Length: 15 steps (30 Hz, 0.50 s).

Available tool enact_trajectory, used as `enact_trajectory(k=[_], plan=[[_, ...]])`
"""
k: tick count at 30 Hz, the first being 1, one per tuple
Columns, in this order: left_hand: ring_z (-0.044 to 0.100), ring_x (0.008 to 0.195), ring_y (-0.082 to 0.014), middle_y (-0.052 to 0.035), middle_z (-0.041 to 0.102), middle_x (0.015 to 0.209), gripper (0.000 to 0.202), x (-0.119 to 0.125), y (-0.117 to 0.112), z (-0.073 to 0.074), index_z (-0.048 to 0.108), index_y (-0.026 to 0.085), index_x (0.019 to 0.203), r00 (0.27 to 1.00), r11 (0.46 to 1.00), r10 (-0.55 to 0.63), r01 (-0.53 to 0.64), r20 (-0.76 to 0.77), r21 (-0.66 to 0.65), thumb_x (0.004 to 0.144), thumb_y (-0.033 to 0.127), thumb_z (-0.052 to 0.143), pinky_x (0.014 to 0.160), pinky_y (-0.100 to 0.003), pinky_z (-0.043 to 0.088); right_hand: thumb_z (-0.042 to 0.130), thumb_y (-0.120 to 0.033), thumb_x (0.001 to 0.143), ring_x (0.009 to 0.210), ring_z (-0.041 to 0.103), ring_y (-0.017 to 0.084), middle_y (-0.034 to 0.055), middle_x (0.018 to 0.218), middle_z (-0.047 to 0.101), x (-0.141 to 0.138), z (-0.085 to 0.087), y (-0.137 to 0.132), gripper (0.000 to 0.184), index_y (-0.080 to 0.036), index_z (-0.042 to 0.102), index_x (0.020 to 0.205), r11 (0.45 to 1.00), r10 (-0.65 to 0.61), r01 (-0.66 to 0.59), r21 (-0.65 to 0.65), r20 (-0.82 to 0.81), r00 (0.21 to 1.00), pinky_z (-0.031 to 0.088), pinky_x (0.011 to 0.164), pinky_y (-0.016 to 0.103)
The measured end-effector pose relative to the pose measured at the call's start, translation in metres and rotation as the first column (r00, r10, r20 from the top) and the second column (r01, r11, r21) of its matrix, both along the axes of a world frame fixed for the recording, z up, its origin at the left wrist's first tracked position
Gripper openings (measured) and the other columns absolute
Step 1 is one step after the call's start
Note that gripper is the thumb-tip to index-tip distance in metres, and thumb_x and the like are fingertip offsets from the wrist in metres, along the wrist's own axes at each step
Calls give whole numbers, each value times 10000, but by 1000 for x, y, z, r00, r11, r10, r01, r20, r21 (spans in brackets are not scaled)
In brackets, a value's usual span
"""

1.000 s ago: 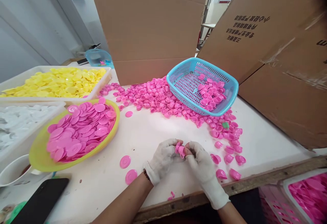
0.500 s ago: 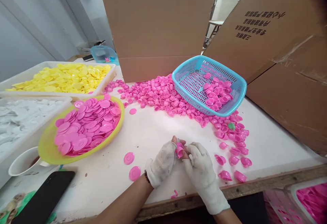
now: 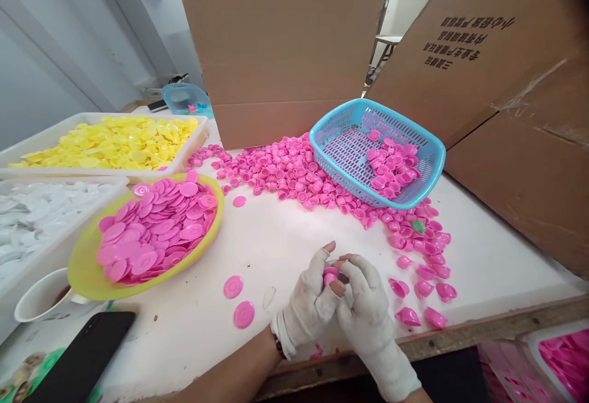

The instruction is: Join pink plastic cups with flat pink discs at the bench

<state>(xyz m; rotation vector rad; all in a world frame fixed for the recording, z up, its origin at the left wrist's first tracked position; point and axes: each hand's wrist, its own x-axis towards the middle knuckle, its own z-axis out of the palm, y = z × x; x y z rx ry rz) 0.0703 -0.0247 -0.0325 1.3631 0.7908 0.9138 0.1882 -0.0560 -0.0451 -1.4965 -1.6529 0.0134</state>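
Note:
Both hands wear white fingerless gloves and meet near the table's front edge. My left hand (image 3: 309, 302) and my right hand (image 3: 363, 305) pinch a small pink plastic piece (image 3: 329, 276) between their fingertips, held just above the table. Several loose pink cups (image 3: 416, 305) lie right of my right hand. Two pink discs (image 3: 238, 300) lie flat on the table left of my left hand. A long heap of pink cups (image 3: 294, 176) runs across the middle of the table.
A blue basket (image 3: 427, 173) holds pink cups at back right. A yellow bowl (image 3: 80, 277) of pink discs, trays of yellow discs (image 3: 110, 142) and white discs (image 3: 32, 213), a cup (image 3: 39, 302) and a black phone (image 3: 83, 360) sit left. Cardboard boxes (image 3: 285, 41) stand behind.
My hands have shifted slightly right and closer to me, still working the pink piece. My left index finger has lifted and my left thumb now crosses toward the right hand.

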Motion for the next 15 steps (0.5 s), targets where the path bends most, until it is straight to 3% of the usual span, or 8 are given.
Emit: enact_trajectory(k=[2, 4, 7, 11, 15], plan=[[567, 895, -200, -88, 591, 1026, 460, -2, -2, 0, 446, 177, 1222, 996, 994, 79, -76, -37, 77, 872, 474, 467, 825, -311, 430, 503, -238, 844, 943, 547, 263, 117, 1016, 567, 1, 1, -2, 158, -190, 529, 992, 1000, 16, -17, 19, 30, 999, 497, 765, 444], [561, 747, -174, -58, 570, 882, 348, -4, -3, 0, 487, 184, 1019, 985, 978, 156, -143, -75, 154, 885, 495, 407, 694, -298, 434, 486, -230, 845, 908, 561, 253, 106, 963, 588, -1, 2, -5, 159, -184, 512, 996, 999, 17, -19, 40, 37, 999, 503, 740, 424], [511, 528, -125, 11, 485, 685, 323, -6, -2, -1, 431, 198, 800, 981, 967, 157, -129, -114, 221, 878, 509, 393, 546, -276, 377, 469, -211, 833, 799, 582, 214, 82, 887, 613, -6, 1, -9, 182, -180, 494, 1011, 999, 33, -34, 37, 11, 999, 514, 667, 356], [488, 431, -99, 46, 420, 610, 351, -9, -1, -3, 372, 204, 732, 977, 961, 167, -131, -133, 243, 883, 521, 356, 485, -259, 323, 453, -151, 802, 719, 592, 175, 54, 838, 627, -16, 1, -13, 232, -181, 491, 1029, 995, 91, -93, -29, -76, 993, 517, 630, 295], [426, 467, -102, 37, 395, 577, 385, -9, 1, -3, 356, 205, 676, 953, 923, 243, -168, -184, 347, 905, 511, 308, 502, -263, 305, 446, -105, 766, 660, 580, 178, 30, 736, 607, -22, 11, -14, 203, -199, 501, 938, 994, 84, -87, -62, -57, 995, 498, 573, 286]])
